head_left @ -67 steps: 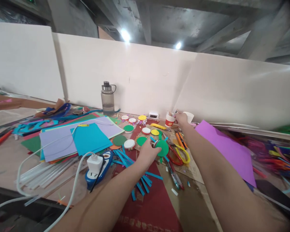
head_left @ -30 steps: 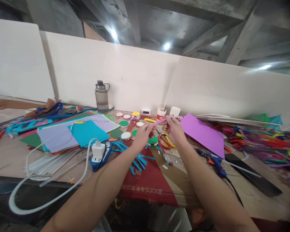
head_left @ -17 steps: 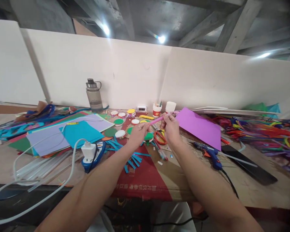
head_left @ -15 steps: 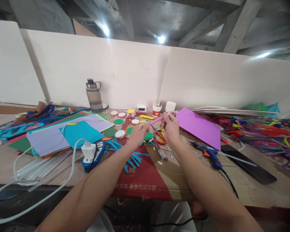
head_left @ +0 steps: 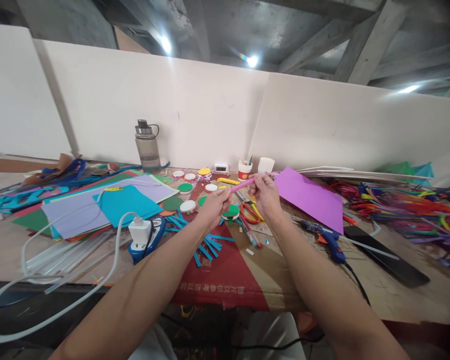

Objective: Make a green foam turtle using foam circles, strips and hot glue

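Observation:
Between my two hands runs a thin pink stick [head_left: 242, 185], sloping up to the right above the table; whether it is rolled paper or a tube I cannot tell. My left hand [head_left: 213, 204] pinches its lower left end. Farther right, my right hand [head_left: 266, 195] is closed round its upper part with thumb and fingers. Beneath the hands lie orange-handled scissors [head_left: 250, 214] and a green disc [head_left: 231, 212]. Blue paper strips [head_left: 210, 246] fan out below my left hand. A purple sheet [head_left: 310, 200] lies just right of my right hand.
A glue gun [head_left: 330, 244] and a black slab [head_left: 386, 255] lie at the right, near bundled coloured pipe cleaners [head_left: 393, 210]. Paper sheets [head_left: 78, 212], a power strip [head_left: 158, 232] with white cable, and a water bottle [head_left: 147, 150] are leftward. A pen cup [head_left: 244, 172] stands behind.
Both hands keep their hold on the pink stick and have barely moved. The whole view has shifted slightly.

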### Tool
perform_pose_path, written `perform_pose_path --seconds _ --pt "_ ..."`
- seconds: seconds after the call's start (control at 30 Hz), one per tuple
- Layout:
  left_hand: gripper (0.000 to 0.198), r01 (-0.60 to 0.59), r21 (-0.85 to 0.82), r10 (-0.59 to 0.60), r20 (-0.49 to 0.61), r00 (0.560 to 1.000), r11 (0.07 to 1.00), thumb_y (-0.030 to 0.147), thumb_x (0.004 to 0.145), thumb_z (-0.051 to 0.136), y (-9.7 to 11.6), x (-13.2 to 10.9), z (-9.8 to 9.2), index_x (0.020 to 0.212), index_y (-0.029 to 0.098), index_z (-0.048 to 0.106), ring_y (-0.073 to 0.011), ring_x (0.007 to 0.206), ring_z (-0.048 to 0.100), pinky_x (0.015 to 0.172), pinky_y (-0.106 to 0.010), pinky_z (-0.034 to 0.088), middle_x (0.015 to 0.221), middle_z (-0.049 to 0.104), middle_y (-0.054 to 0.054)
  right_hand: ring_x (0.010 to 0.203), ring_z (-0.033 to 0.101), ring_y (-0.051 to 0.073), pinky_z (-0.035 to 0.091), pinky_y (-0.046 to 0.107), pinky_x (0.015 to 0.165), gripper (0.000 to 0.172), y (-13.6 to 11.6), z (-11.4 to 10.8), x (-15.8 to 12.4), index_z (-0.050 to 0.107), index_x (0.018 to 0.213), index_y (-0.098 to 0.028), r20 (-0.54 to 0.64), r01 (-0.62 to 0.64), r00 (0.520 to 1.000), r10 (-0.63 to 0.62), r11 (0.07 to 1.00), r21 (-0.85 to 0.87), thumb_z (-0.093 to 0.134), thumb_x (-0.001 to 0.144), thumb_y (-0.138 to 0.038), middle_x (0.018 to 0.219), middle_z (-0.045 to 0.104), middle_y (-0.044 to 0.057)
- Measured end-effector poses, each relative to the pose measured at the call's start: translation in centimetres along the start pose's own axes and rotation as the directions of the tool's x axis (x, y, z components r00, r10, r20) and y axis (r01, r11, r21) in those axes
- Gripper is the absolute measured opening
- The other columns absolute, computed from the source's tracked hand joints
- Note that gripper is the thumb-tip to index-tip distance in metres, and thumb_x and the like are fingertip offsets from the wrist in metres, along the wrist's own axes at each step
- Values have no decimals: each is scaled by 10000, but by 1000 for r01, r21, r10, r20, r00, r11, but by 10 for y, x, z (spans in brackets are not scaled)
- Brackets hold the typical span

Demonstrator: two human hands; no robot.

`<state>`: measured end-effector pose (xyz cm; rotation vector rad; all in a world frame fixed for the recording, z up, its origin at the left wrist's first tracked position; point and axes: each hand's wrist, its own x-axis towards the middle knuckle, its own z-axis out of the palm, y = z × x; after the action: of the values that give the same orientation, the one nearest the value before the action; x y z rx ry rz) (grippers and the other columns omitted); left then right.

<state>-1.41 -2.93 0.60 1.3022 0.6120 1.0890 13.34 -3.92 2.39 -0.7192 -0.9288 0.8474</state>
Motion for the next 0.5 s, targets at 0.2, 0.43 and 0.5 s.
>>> perform_pose_path --seconds 0.2,0.43,0.5 --pt "527 -70 116 76 -53 996 991 705 791 567 -2 0 -1 713 191 476 -71 467 387 462 -220 270 569 485 38 430 368 52 304 208 426 396 -1 2 -4 527 664 -210 2 -35 999 35 999 -10 810 633 -485 496 446 -91" --pt "388 -91 331 85 32 996 939 555 853 557 -5 1 -5 726 192 509 -86 481 360 480 -224 260 547 435 50 419 317 54 256 208 406 406 -2 -4 -1 627 774 -202 29 -40 999 42 997 -73 747 691 -582 491 390 -94" --pt "354 -66 340 35 94 995 938 532 866 536 -4 0 -4 782 189 573 -92 465 327 476 -237 239 538 410 53 423 283 50 242 210 404 422 -1 -6 2 630 735 -194 20 -21 1000 23 996 -85 743 693 -598 491 363 -92"
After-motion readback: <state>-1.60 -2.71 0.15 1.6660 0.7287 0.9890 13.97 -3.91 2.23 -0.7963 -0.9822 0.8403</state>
